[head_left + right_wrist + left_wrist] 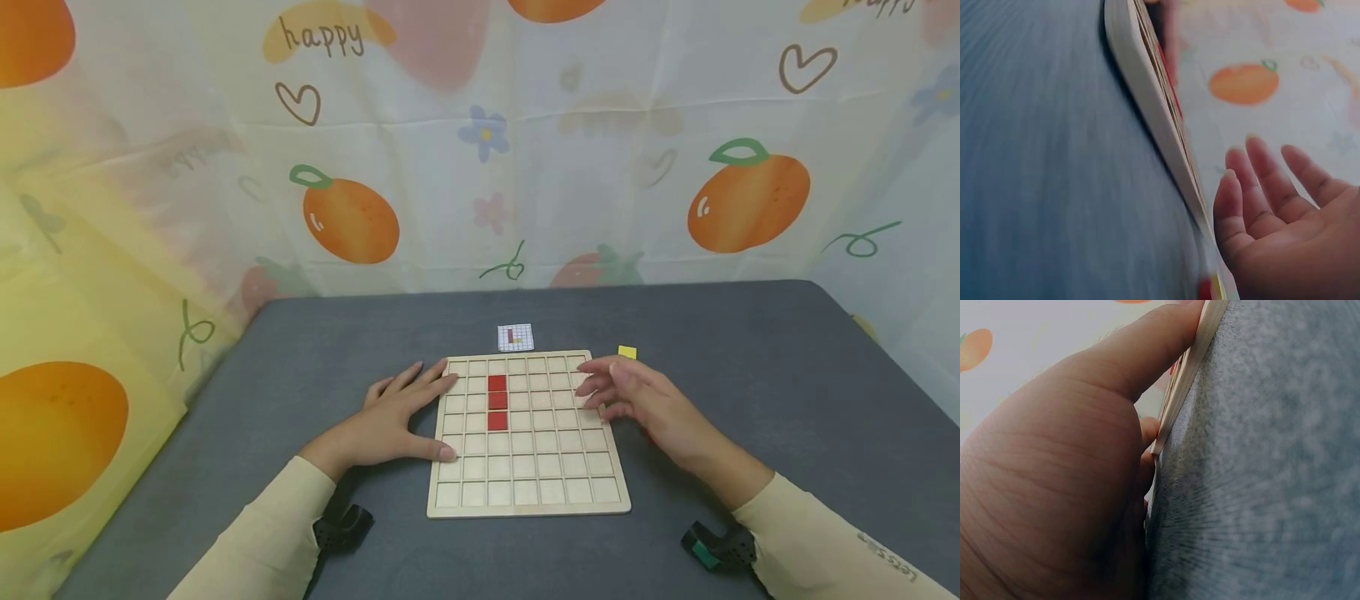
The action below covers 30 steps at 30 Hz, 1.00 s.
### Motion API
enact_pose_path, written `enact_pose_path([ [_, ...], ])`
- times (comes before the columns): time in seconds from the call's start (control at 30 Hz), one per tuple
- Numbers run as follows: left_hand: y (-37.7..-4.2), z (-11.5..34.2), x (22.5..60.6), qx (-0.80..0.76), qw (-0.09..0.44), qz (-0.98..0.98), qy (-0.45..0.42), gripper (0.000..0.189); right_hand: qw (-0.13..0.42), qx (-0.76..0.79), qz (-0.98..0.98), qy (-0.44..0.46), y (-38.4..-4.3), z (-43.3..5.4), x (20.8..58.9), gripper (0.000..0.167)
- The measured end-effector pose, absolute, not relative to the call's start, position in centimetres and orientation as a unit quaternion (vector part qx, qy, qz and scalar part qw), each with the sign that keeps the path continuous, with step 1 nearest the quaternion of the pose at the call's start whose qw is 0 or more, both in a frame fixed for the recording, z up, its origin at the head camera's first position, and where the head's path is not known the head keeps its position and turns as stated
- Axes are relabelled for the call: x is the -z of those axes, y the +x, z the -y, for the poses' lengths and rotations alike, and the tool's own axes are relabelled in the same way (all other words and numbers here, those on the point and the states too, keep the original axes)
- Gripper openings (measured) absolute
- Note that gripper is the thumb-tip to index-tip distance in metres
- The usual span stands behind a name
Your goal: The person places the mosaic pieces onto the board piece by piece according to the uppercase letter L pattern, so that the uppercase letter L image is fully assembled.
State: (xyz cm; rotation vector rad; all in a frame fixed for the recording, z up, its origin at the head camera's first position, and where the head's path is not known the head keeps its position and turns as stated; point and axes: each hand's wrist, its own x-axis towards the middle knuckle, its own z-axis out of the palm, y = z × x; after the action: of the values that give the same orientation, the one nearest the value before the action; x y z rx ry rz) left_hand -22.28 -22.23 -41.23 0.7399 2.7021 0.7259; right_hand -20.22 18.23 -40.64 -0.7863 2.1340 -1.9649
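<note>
A wooden grid board (pixel 528 511) lies on the dark grey table, with three red squares (pixel 497 401) in a column left of its middle. My left hand (pixel 386 425) rests spread along the board's left edge; in the left wrist view its thumb (pixel 1147 347) touches the rim. Over the right edge hovers my right hand (pixel 648 404), fingers loosely bent and holding nothing. A yellow square (pixel 627 352) lies on the table just beyond that hand, partly hidden by it. Low in the right wrist view are blurred red (pixel 1205 289) and yellow bits.
Behind the board lies a small printed card (pixel 515 337) showing a grid with red and yellow marks. A patterned cloth (pixel 525 183) with oranges hangs along the table's far side. Each wrist wears a black camera mount (pixel 343 528).
</note>
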Motion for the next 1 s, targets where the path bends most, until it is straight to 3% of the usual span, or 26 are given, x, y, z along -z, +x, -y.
enact_pose_path([
  [0.5,-22.4,22.2,41.4,-0.241,0.125,-0.931,0.242,0.116,0.039,0.613,-0.754,-0.233,-20.4,-25.9,41.3,0.041],
  [0.63,-22.4,22.1,41.5,-0.241,0.122,-0.931,0.245,0.116,0.058,0.568,-0.792,-0.216,-20.6,-26.6,41.6,0.036],
  [0.83,-22.4,22.1,41.4,-0.243,0.123,-0.930,0.246,0.116,0.083,0.480,-0.837,-0.250,-20.8,-27.0,41.9,0.045],
  [1.0,-22.3,22.2,41.4,-0.245,0.122,-0.928,0.252,0.113,0.077,0.425,-0.857,-0.280,-20.9,-27.2,41.6,0.029],
])
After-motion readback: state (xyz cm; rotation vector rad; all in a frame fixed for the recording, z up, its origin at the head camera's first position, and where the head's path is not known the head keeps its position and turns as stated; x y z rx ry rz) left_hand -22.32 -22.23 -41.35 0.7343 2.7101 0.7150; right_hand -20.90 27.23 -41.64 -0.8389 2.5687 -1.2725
